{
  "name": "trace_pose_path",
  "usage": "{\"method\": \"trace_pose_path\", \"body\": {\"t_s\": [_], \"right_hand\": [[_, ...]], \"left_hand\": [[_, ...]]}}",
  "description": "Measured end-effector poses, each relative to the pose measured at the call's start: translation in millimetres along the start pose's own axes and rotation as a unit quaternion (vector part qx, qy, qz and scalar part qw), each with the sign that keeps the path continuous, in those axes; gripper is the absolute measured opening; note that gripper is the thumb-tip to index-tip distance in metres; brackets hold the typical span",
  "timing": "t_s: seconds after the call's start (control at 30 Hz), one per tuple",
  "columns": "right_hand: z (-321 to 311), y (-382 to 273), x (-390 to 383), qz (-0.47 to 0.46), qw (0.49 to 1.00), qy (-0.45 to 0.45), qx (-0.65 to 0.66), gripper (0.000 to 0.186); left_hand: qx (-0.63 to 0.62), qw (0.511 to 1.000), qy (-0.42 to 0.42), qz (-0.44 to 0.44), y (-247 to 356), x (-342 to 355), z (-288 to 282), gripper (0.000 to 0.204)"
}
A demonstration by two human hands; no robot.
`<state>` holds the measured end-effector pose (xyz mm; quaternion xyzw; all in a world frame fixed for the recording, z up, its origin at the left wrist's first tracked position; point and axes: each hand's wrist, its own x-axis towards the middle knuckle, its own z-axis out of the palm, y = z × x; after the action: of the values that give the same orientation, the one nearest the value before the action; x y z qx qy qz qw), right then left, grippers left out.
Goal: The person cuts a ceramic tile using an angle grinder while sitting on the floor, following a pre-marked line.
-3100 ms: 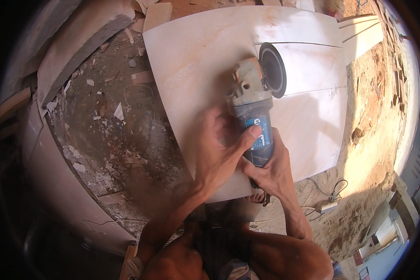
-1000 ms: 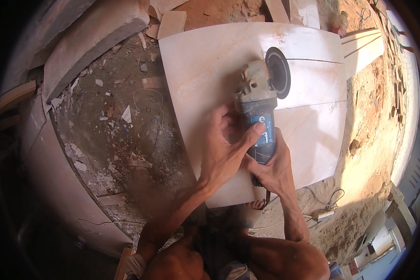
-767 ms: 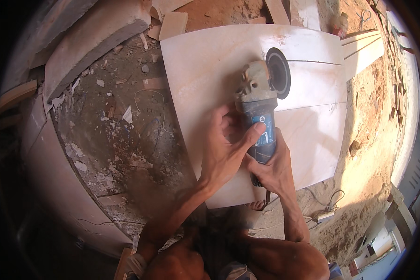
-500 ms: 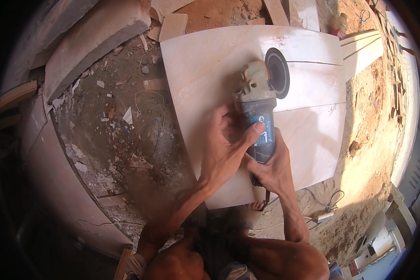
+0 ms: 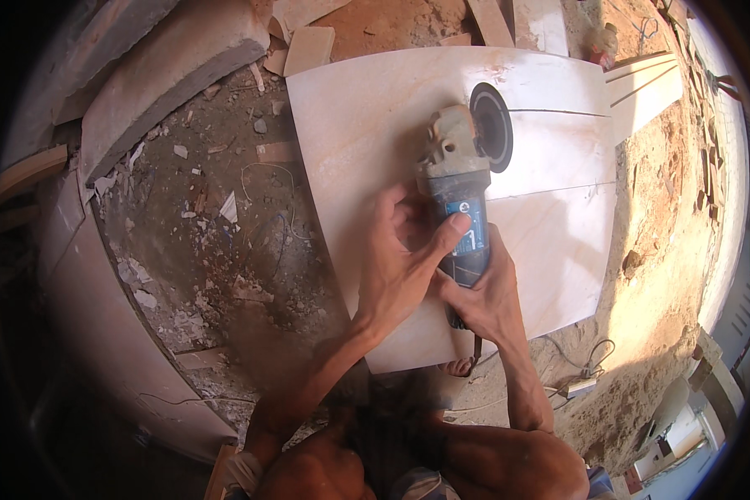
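Note:
Both my hands are closed around an angle grinder with a teal-labelled body and a dusty head. My left hand wraps its left side near the head, thumb lying over the label. Farther back, my right hand grips the rear of the body from the right. A dark round cutting disc stands on the grinder's right side, over a large pale stone-look tile. Two dark straight lines run across the tile rightward from the grinder. Whether the disc touches the tile I cannot tell.
Broken chips and rubble lie on the dirt left of the tile. A thick slab rests at the upper left. Tile offcuts lie beyond the far edge. A cable curls on the sandy ground at right, near my bare legs.
The grinder, held in both hands, has shifted very slightly away from me and to the left. My grip looks the same.

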<state>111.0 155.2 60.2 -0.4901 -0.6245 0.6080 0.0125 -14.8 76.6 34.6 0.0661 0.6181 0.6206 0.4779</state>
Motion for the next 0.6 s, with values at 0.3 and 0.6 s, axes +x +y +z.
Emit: {"method": "trace_pose_path", "body": {"t_s": [0.3, 0.6], "right_hand": [[-1, -2, -2, 0.022, 1.000, -0.010, 0.011, 0.059], [-4, 3, -14, 0.029, 0.999, -0.019, 0.017, 0.060]], "left_hand": [[0.005, 1.000, 0.002, -0.018, 0, -3, 1, 0.078], [0.027, 0.999, 0.002, -0.033, -8, -13, 0, 0.083]]}}
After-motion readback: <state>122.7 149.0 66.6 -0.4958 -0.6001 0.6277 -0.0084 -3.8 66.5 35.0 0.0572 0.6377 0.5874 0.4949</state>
